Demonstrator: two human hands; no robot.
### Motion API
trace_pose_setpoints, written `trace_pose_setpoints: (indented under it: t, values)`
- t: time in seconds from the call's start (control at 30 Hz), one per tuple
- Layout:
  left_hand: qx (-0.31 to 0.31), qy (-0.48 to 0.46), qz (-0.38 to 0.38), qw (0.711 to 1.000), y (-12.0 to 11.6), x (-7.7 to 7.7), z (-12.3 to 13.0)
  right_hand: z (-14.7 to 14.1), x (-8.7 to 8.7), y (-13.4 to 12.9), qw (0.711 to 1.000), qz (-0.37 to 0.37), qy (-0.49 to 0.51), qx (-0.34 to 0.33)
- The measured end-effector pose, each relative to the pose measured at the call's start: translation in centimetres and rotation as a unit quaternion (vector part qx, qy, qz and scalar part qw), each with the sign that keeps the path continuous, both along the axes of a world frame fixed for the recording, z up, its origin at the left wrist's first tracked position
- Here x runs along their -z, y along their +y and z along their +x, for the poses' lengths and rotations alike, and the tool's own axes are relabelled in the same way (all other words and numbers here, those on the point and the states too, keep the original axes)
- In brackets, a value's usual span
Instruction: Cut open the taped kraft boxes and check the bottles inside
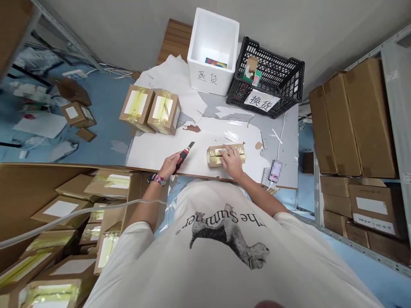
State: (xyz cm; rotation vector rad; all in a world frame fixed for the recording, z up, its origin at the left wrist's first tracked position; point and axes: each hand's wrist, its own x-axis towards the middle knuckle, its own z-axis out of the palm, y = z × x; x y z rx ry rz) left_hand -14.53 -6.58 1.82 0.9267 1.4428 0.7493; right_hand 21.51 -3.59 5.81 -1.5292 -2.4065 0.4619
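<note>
- Your left hand (168,167) is wrapped firmly around a red-and-black box cutter (183,158), blade out and pointing away from you!
- Your right hand (231,161) is spread across the top of a small carton bound in yellow tape (213,156), fingers pressing down rather than gripping.
- That carton is sitting on a white board (150,145) near the front edge of the counter (285,145), just right of the blade but not touching it.
- Further along, two more taped cartons (163,112) stand side by side on the board, touching each other.
- Beyond them, you've got a white foam box (205,72) hand-marked 退货, with a small printed card lying inside.
- Right beside it sits a black plastic crate (282,72) with a 换货 sign (261,100) on its side and a small opened carton (252,70) inside.
- Off to your right, a blurred device (275,171) lies at the counter's edge with a white cable (282,128) running from it.
- Over on the right, brown cartons (353,119) are stacked on a metal shelf (396,107).
- Down on your left, a deep pile of taped cartons (61,209) fills a large cardboard bin, while more cartons (77,114) lie on the blue floor (99,102).
</note>
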Motion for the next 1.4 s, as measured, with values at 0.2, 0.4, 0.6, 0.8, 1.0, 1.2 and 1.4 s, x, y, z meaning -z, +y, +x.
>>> trace_pose_setpoints:
  t: [0.2, 0.4, 0.6, 0.8, 1.0, 1.2, 1.4]
  values:
    - [-0.025, 0.100, 0.100, 0.990, -3.2, -0.5, 1.3, -0.8, 2.8, 1.4, 0.994, -0.047, -0.097, -0.014]
    - [0.079, 0.222, 0.221, 0.946, -4.7, -0.8, 2.8, -1.2, 3.0, 3.9, 0.992, -0.033, -0.115, -0.038]
    - [0.155, 0.271, 0.252, 0.916, -4.6, -1.3, 3.6, -0.9, 4.0, 4.8, 0.983, 0.009, -0.157, -0.094]
    - [0.200, 0.334, 0.250, 0.887, -2.9, -1.7, 5.6, -0.5, 5.1, 5.2, 0.982, 0.022, -0.157, -0.106]
    - [0.240, 0.404, 0.228, 0.853, -1.5, -1.6, 6.6, -0.6, 5.3, 5.4, 0.982, 0.041, -0.147, -0.108]
    - [0.226, 0.419, 0.213, 0.853, -1.6, -1.3, 7.1, -0.9, 5.0, 5.7, 0.984, 0.031, -0.140, -0.107]
    - [0.218, 0.371, 0.252, 0.867, -0.7, -0.1, 6.7, -1.0, 4.4, 5.5, 0.986, 0.003, -0.135, -0.098]
